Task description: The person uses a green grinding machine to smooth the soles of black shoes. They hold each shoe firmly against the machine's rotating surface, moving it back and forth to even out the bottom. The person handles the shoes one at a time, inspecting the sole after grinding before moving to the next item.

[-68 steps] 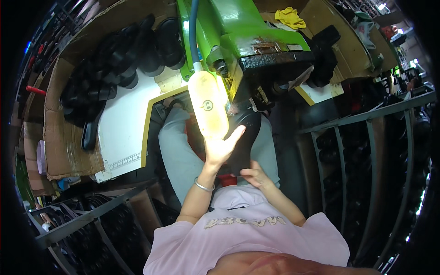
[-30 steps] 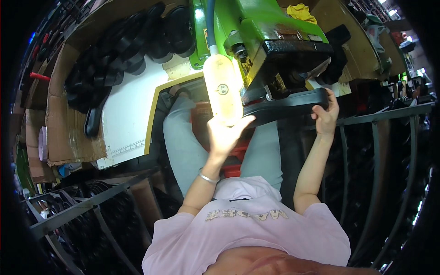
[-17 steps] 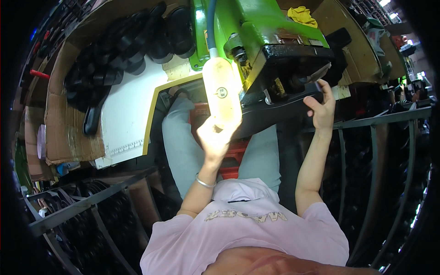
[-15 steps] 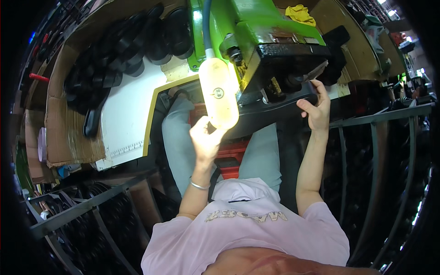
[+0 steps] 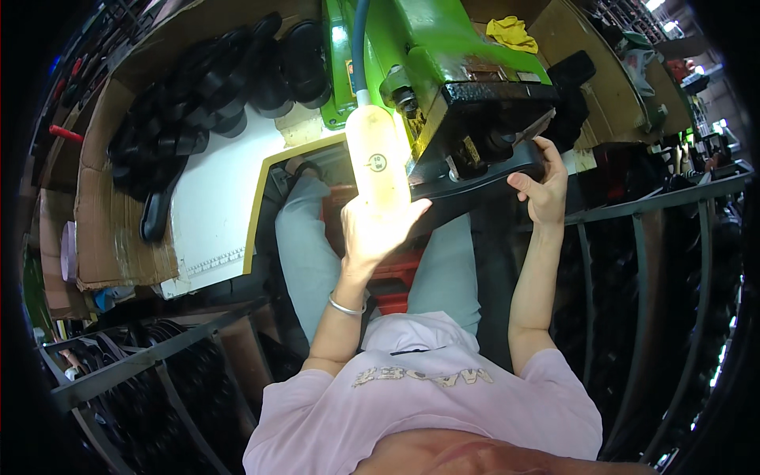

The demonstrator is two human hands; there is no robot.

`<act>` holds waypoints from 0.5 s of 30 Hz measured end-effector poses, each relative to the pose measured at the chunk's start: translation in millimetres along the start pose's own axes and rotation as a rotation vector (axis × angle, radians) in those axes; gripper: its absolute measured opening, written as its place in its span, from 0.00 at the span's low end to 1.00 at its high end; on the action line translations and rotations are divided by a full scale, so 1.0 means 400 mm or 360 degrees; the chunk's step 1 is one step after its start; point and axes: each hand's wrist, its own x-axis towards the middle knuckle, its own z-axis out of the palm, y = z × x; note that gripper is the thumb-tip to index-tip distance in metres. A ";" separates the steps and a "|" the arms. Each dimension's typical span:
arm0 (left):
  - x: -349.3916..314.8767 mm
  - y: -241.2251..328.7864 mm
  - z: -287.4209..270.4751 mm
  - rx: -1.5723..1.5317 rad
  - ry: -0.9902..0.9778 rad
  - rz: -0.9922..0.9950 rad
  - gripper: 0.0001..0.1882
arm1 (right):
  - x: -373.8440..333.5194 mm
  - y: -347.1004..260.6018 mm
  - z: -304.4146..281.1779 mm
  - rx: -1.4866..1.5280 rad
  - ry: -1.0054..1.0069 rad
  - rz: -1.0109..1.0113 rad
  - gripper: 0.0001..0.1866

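A pale yellow oval lamp (image 5: 370,146) hangs on a blue-grey flexible neck and shines brightly. At its lower end is my left hand (image 5: 380,233), thumb stretched out to the right; the lamp and its glare hide the other fingers. A long black shoe sole (image 5: 483,176) lies under the dark front of a green machine (image 5: 463,63). Its left end runs toward the lamp. My right hand (image 5: 546,186) grips the sole's right end, fingers curled round the end and the thumb on the near side.
Several black shoes or soles (image 5: 229,79) are piled at the left by a cardboard box (image 5: 123,214). A white board (image 5: 214,210) with a yellow edge lies beside them. A yellow cloth (image 5: 512,33) rests behind the machine. Metal rails (image 5: 657,202) flank me on both sides.
My left hand has shifted right and its thumb has spread out; before, it was pinched at the lamp's lower left. My right hand stays at the sole's end.
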 end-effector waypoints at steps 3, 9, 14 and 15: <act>-0.009 -0.020 -0.040 -0.0191 -0.0083 -0.0194 0.16 | -0.011 0.001 0.031 -0.0046 -0.0064 0.0046 0.33; -0.042 -0.064 -0.094 -0.0456 -0.0059 -0.0435 0.13 | -0.036 -0.012 0.112 -0.0054 -0.0115 0.0100 0.33; -0.046 -0.064 -0.155 0.0082 -0.0202 -0.0240 0.16 | -0.073 0.041 0.142 -0.0089 -0.0214 -0.0171 0.31; -0.041 -0.038 -0.154 0.0322 -0.0183 -0.0062 0.18 | -0.081 0.051 0.139 -0.0113 -0.0219 -0.0205 0.31</act>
